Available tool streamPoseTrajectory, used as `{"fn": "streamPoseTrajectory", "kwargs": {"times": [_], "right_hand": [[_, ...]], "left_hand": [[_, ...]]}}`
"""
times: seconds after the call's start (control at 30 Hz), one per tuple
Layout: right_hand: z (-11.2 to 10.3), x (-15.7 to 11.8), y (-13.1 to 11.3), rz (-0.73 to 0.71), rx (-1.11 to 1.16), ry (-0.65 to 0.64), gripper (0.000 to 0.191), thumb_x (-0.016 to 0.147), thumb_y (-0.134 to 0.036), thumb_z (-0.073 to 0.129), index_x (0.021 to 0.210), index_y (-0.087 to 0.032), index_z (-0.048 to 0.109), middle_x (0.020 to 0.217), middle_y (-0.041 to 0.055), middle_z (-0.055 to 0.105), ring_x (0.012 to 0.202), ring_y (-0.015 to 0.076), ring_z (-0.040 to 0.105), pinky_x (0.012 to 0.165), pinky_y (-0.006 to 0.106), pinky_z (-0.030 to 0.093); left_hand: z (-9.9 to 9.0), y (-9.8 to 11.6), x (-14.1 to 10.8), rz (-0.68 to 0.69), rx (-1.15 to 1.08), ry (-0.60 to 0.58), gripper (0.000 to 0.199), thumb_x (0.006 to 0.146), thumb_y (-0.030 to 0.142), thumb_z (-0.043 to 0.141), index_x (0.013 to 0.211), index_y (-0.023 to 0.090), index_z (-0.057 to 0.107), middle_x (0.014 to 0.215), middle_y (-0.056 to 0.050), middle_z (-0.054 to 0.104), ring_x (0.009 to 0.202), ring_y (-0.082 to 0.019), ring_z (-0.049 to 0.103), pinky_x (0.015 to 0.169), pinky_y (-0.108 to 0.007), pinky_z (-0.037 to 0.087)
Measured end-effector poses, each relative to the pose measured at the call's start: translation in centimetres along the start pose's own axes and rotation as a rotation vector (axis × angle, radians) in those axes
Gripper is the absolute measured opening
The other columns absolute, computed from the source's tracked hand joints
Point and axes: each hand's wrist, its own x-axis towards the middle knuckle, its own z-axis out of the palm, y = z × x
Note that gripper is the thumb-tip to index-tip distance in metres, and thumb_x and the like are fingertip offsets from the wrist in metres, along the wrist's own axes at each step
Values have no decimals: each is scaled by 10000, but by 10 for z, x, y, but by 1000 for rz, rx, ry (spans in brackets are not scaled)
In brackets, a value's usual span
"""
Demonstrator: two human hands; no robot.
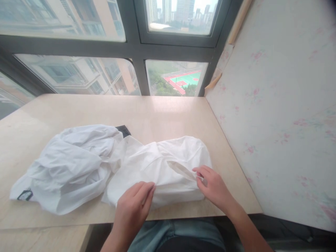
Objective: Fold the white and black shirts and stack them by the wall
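Observation:
In front of me on the wooden surface lies a folded white garment (147, 168), puffy, with a slit-like opening in its top right part. My left hand (135, 201) is closed at the garment's near edge, thumb and fingers pinching the cloth there. At the right end of the opening, my right hand (212, 185) pinches the edge of the same fabric between thumb and forefinger. To the left, touching the folded garment, sits a crumpled heap of white clothing (73, 164) with a dark emblem at its lower left corner.
The pale wooden tabletop (168, 112) reaches back to a dark-framed window (170, 50). A flower-patterned wall (267, 115) bounds the right side. A black piece of fabric (124, 131) sticks out behind the heap. My lap is below the near edge.

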Motion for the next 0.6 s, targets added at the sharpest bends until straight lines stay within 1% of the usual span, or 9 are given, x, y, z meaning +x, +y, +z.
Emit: {"fn": "streamPoseTrajectory", "kwargs": {"times": [0.07,0.1,0.13,0.23,0.3,0.37,0.47,0.53,0.6], "right_hand": [[1,-1,-1,11,-1,5,247,901,-188,503,1094,-221,653,951,56,656,898,195,634,820,338,525],[3,1,-1,2,-4,8,231,909,-214,514,1094,-219,652,974,61,657,926,203,633,841,350,526],[6,5,-1,-16,-9,13,224,913,-235,524,1098,-217,649,1020,71,659,975,211,630,878,363,523],[18,21,1,-85,-53,27,269,908,-253,549,1159,-204,632,1205,104,636,1152,237,580,1010,404,478],[30,33,2,-108,-139,10,342,883,-232,571,1220,-190,612,1292,128,603,1226,261,535,1051,434,444],[40,43,3,-103,-247,-19,419,855,-204,584,1273,-180,590,1353,149,569,1271,288,497,1056,462,424],[48,54,3,-83,-348,-68,467,829,-148,565,1295,-179,582,1376,148,559,1270,296,495,1027,462,424],[47,59,3,-87,-357,-94,448,820,-105,534,1256,-174,608,1322,140,603,1224,281,532,999,434,436],[41,63,3,-89,-345,-91,395,832,-89,498,1189,-169,647,1213,131,665,1135,264,588,966,412,449]], "left_hand": [[-8,7,-7,17,-69,-11,112,945,203,559,1040,229,614,915,-16,680,831,-152,634,797,-256,459],[-11,11,-9,12,-97,-65,101,949,203,547,1021,229,613,913,-16,678,826,-149,633,786,-249,460],[-13,15,-11,-1,-113,-159,90,956,210,528,982,228,612,888,-11,672,802,-144,631,754,-242,461],[-12,24,-16,-32,-78,-541,181,968,215,456,844,221,588,776,5,648,704,-143,625,629,-236,434],[-10,29,-19,-29,-13,-681,205,959,204,436,807,218,574,750,5,646,683,-158,631,597,-248,418],[-8,33,-19,-25,33,-666,204,957,208,433,811,220,575,760,0,648,692,-174,636,600,-265,422],[-6,43,-11,-25,56,-454,189,972,241,424,915,232,604,835,-24,652,762,-195,637,662,-301,470],[-1,53,1,-12,65,-306,183,963,240,444,1042,231,608,972,-60,663,872,-216,636,752,-340,505],[8,62,15,29,83,-265,221,926,219,499,1124,225,598,1139,-93,648,1016,-248,616,856,-391,513]]}}
